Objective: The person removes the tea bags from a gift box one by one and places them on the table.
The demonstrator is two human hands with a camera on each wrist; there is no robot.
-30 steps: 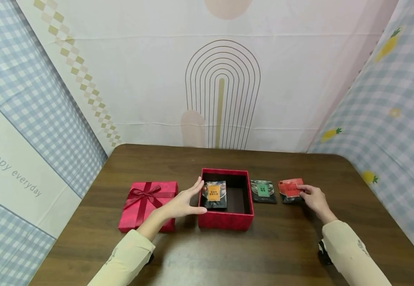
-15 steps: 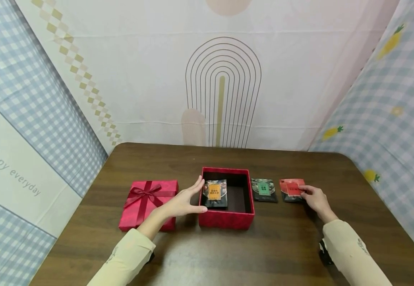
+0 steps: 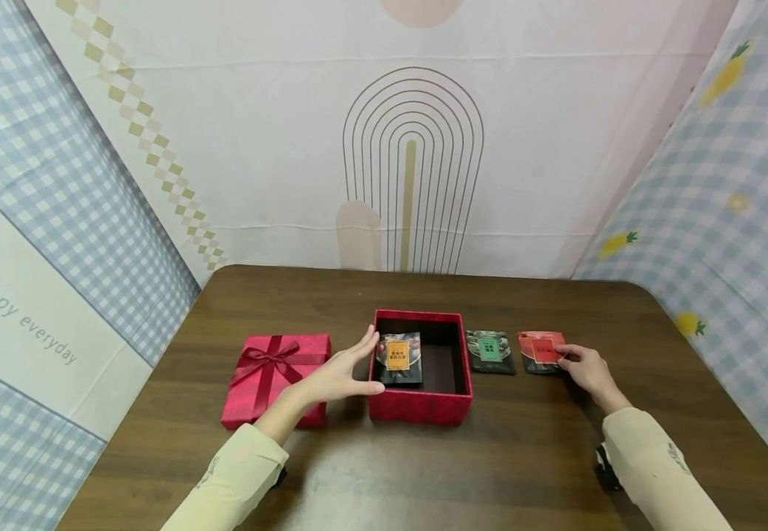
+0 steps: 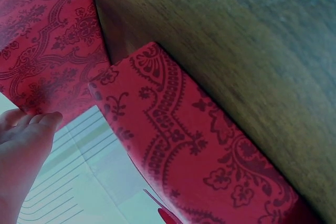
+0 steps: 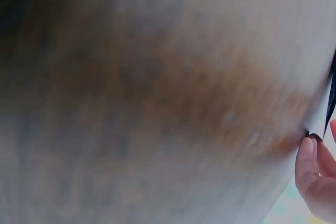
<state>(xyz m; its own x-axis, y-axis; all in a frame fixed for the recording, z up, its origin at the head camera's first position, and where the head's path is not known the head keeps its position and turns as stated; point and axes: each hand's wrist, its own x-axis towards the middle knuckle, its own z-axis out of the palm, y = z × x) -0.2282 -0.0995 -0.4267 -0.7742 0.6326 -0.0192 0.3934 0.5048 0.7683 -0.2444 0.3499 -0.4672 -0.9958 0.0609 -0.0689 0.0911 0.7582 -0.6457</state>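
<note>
Underneath, brown wooden tabletop (image 3: 450,479), behind, printed cloth (image 3: 543,147), left hand (image 3: 339,376) spread at box (image 3: 420,408), right hand (image 3: 590,373) pinching red packet (image 3: 536,355).

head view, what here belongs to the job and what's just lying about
Likely part of the job:
red box, left hand at its rim
orange-labelled packet inside
red packet, pinched by the right hand
green-labelled packet beside the box
bow-topped lid, probably the box's

Just around, apparently:
cloth hangings as backdrop
wooden table underneath

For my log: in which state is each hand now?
Left hand: open, at the lidless red box.
Right hand: holding the red packet by its edge.
</note>
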